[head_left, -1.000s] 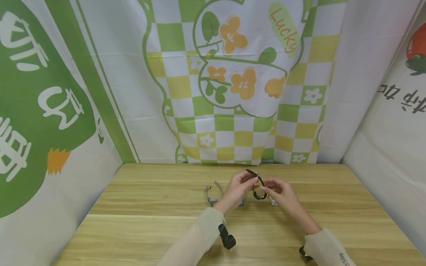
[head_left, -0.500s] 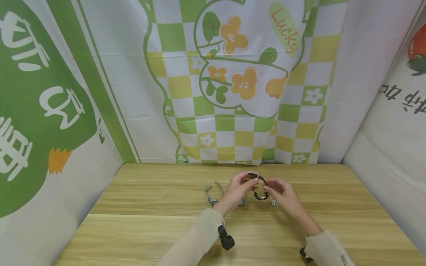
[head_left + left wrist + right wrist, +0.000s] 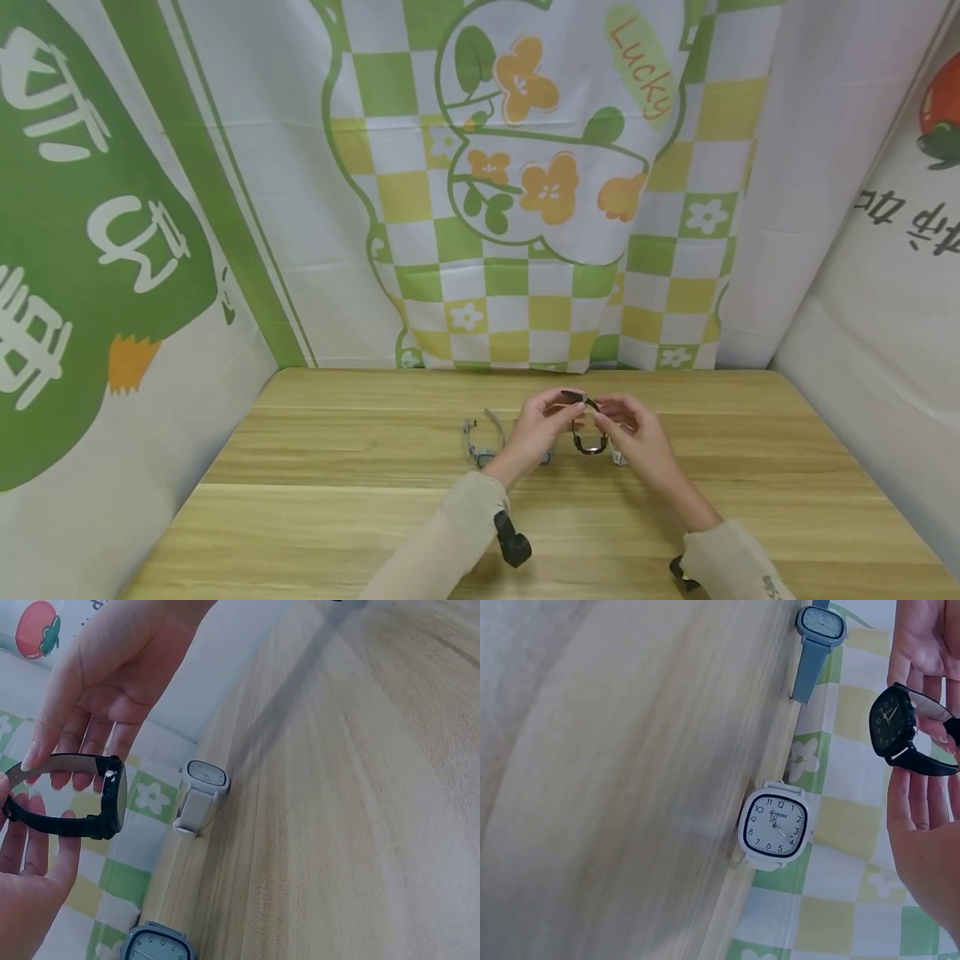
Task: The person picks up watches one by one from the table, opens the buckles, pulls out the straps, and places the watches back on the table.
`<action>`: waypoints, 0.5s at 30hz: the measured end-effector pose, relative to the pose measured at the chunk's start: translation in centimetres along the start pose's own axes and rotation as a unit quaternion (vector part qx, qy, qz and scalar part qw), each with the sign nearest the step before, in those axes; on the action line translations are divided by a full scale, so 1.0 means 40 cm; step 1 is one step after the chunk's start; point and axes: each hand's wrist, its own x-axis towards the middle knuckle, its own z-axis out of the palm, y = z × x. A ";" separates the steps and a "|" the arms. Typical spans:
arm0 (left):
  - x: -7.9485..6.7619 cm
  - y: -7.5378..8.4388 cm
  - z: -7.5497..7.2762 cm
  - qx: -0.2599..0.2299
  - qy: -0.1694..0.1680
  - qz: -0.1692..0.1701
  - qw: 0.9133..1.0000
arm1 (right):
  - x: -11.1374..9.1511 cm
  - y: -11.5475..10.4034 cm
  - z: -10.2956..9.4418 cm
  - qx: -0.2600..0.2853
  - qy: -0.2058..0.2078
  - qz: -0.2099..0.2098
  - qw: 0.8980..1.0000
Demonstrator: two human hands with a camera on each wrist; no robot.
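Note:
Between both hands, held up above the table, is a black wristwatch (image 3: 590, 450) with its strap bent into a loop. My left hand (image 3: 536, 429) pinches one part of the strap near its top. On the other side, my right hand (image 3: 633, 425) pinches the strap with thumb and fingers. The dark round-cornered dial (image 3: 891, 720) hangs at the loop's lower side, turned toward the right wrist camera. Fingers hide where the strap ends meet, so whether they are fastened I cannot tell.
A white square-faced watch (image 3: 774, 825) lies on the wooden table (image 3: 360, 517) behind my right hand. A blue-grey watch (image 3: 821, 626) is partly covered by my left hand. Farther left lies a grey watch (image 3: 481, 456) with its strap standing up. Printed cloth (image 3: 517, 283) hangs behind.
The black watch has tilted a little, its case dropping slightly down and to the right. Its upper strap end now lies flatter. Both hands stay almost in place, still gripping the strap.

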 end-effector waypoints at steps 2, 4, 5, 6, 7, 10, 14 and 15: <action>-0.001 0.001 0.000 0.005 0.000 0.001 1.000 | -0.001 -0.002 0.003 0.008 0.003 -0.004 1.000; -0.003 0.003 0.000 0.009 -0.001 0.004 1.000 | -0.003 -0.003 0.005 0.019 0.006 -0.011 1.000; -0.004 0.004 0.000 0.009 -0.003 0.005 1.000 | -0.003 -0.003 0.006 0.024 0.007 -0.015 1.000; -0.004 0.005 0.001 0.009 -0.005 0.003 1.000 | -0.004 -0.003 0.007 0.028 0.008 -0.019 0.999; -0.005 0.007 0.001 0.009 -0.006 0.003 1.000 | -0.004 -0.004 0.008 0.031 0.010 -0.023 0.999; -0.007 0.010 0.003 0.003 -0.007 -0.001 1.000 | -0.005 -0.003 0.009 0.035 0.016 -0.036 0.999; -0.007 0.013 0.003 -0.007 0.003 -0.008 1.000 | -0.006 0.000 0.008 0.046 0.018 -0.049 0.998; -0.006 0.014 0.003 -0.008 0.006 -0.010 1.000 | -0.005 0.002 0.008 0.050 0.018 -0.053 0.997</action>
